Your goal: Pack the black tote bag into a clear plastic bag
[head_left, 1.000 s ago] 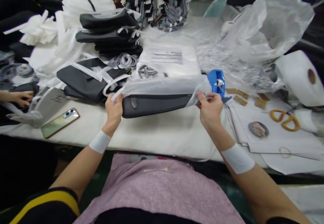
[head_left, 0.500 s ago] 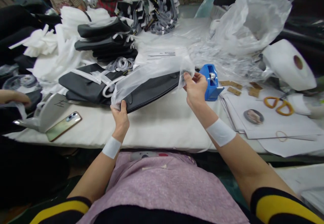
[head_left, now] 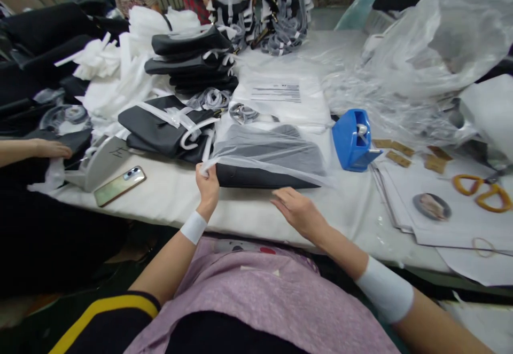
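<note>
A black leather-look bag (head_left: 264,178) lies on the table in front of me, mostly covered by a translucent plastic bag (head_left: 276,151). My left hand (head_left: 207,186) pinches the near left corner of the plastic bag between thumb and fingers. Just off the front edge of the black bag is my right hand (head_left: 300,212), its thumb and bent fingers slightly apart and nothing visible in them. Left of my left hand lies another black bag (head_left: 160,124) with white wrapping on its straps.
A blue tape dispenser (head_left: 352,140) stands to the right, near orange-handled scissors (head_left: 484,191) and papers. On the left are a phone (head_left: 120,186), stacked black bags (head_left: 188,65) and a co-worker's hand (head_left: 50,148). Another person handles bags at the back.
The right hand has let go of the plastic and moved down toward me. The plastic now lies spread over the black bag, which rests flatter. The left hand keeps its grip.
</note>
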{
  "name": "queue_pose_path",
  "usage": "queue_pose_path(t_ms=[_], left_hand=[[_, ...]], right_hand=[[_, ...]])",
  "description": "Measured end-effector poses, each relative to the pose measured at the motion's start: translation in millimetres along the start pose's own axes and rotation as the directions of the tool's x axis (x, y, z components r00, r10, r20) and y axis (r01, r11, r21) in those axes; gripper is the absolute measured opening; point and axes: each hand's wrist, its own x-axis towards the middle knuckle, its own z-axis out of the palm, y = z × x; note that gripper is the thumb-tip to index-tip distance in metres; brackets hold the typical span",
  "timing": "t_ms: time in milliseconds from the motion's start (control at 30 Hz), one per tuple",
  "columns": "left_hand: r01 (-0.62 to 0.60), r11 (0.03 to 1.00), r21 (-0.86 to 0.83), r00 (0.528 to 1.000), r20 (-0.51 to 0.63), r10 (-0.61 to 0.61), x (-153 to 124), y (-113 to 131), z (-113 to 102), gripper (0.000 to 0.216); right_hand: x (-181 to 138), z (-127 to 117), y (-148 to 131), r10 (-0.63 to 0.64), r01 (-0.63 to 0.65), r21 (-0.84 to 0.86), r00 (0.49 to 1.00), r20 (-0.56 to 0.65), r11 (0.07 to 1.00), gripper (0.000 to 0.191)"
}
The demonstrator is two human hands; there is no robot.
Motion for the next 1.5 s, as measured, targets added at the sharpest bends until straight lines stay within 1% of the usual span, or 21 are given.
queue_pose_path(t_ms=[33, 100, 200, 300, 400, 533, 667, 733, 833, 933, 1000, 1033, 1100, 1133, 1167, 1200, 1267, 1300, 1333, 1400, 1500], left_hand=[[0.035, 0.999, -0.032, 0.999, -0.011, -0.035, -0.6, -1.9, -0.6, 0.022], [0.118, 0.988, -0.1, 0.992, -0.023, -0.121, -1.4, -4.0, -2.4, 0.02], [0.257, 0.948, -0.187, 0.964, -0.019, -0.265, -4.0, -3.6, -8.3, 0.02], [0.404, 0.885, -0.231, 0.913, 0.039, -0.407, -14.3, -1.6, -13.1, 0.026], [0.57, 0.791, -0.222, 0.821, 0.124, -0.557, -29.4, 0.2, -6.8, 0.034], [0.708, 0.678, -0.195, 0.705, 0.224, -0.672, -34.8, 5.4, 20.3, 0.036], [0.757, 0.629, -0.18, 0.651, 0.295, -0.699, -29.8, 15.4, 48.6, 0.028], [0.768, 0.621, -0.156, 0.635, 0.308, -0.709, -38.3, 21.0, 51.9, 0.025], [0.787, 0.611, -0.085, 0.604, 0.304, -0.736, -70.2, 28.0, 33.2, 0.028], [0.822, 0.569, 0.0, 0.54, 0.316, -0.78, -106.5, 31.3, -9.6, 0.025], [0.852, 0.521, 0.049, 0.479, 0.325, -0.815, -120.6, 31.4, -40.7, 0.022], [0.86, 0.506, 0.06, 0.463, 0.321, -0.826, -122.8, 30.8, -54.2, 0.023], [0.858, 0.511, 0.045, 0.481, 0.275, -0.832, -116.9, 28.4, -73.3, 0.03], [0.844, 0.535, 0.024, 0.516, 0.234, -0.824, -109.2, 26.4, -78.1, 0.037], [0.811, 0.585, 0.014, 0.573, 0.181, -0.799, -99.0, 23.8, -79.6, 0.044], [0.745, 0.666, 0.043, 0.657, 0.123, -0.743, -87.1, 20.7, -78.2, 0.049], [0.525, 0.829, 0.194, 0.838, 0.052, -0.543, -62.6, 13.1, -69.4, 0.048], [0.397, 0.874, 0.281, 0.902, 0.057, -0.428, -51.9, 9.2, -64.3, 0.04], [0.287, 0.891, 0.352, 0.94, 0.078, -0.333, -43.1, 5.7, -60.4, 0.029], [0.176, 0.888, 0.424, 0.961, 0.122, -0.249, -32.2, 1.1, -60.1, 0.011], [0.112, 0.863, 0.493, 0.968, 0.141, -0.207, -29.2, -0.3, -81.4, 0.004]], right_hand=[[12.2, 5.8, 3.4, -0.121, 0.121, -0.148, 0.993, 0.007, 0.982, 0.026], [39.2, 16.5, 13.3, -0.233, 0.241, -0.317, 0.97, 0.064, 0.917, 0.032], [72.4, 21.0, 26.8, -0.287, 0.307, -0.377, 0.952, 0.11, 0.874, 0.036], [92.2, 10.0, 29.5, -0.351, 0.376, -0.419, 0.926, 0.138, 0.826, 0.041], [104.2, -1.3, 23.6, -0.359, 0.385, -0.418, 0.922, 0.142, 0.823, 0.041], [111.7, 2.7, 18.9, -0.35, 0.38, -0.394, 0.925, 0.146, 0.837, 0.04], [111.1, 9.9, 19.4, -0.309, 0.358, -0.381, 0.933, 0.186, 0.853, 0.04], [105.8, 8.9, 17.4, -0.281, 0.352, -0.397, 0.932, 0.227, 0.847, 0.041], [87.0, 10.0, 14.1, -0.227, 0.332, -0.444, 0.934, 0.274, 0.832, 0.049], [61.2, 23.2, 16.0, -0.179, 0.341, -0.453, 0.915, 0.362, 0.824, 0.06], [48.7, 35.6, 19.5, -0.14, 0.333, -0.449, 0.902, 0.409, 0.829, 0.059], [45.2, 41.2, 21.2, -0.116, 0.318, -0.454, 0.901, 0.419, 0.833, 0.058], [44.2, 49.5, 23.7, -0.072, 0.288, -0.466, 0.901, 0.427, 0.836, 0.058], [46.0, 52.2, 24.6, -0.057, 0.278, -0.47, 0.901, 0.431, 0.838, 0.058], [48.9, 54.1, 25.3, -0.049, 0.271, -0.473, 0.901, 0.43, 0.839, 0.058], [52.6, 55.6, 26.2, -0.047, 0.265, -0.474, 0.905, 0.423, 0.84, 0.058], [61.2, 58.2, 29.1, -0.057, 0.258, -0.476, 0.916, 0.396, 0.841, 0.058], [65.4, 59.4, 31.2, -0.061, 0.252, -0.481, 0.924, 0.378, 0.84, 0.057], [69.2, 60.6, 33.8, -0.061, 0.241, -0.488, 0.932, 0.357, 0.839, 0.056], [74.1, 62.4, 39.4, -0.039, 0.202, -0.509, 0.949, 0.312, 0.837, 0.058], [74.5, 63.0, 46.5, 0.003, 0.143, -0.529, 0.964, 0.265, 0.836, 0.065]])
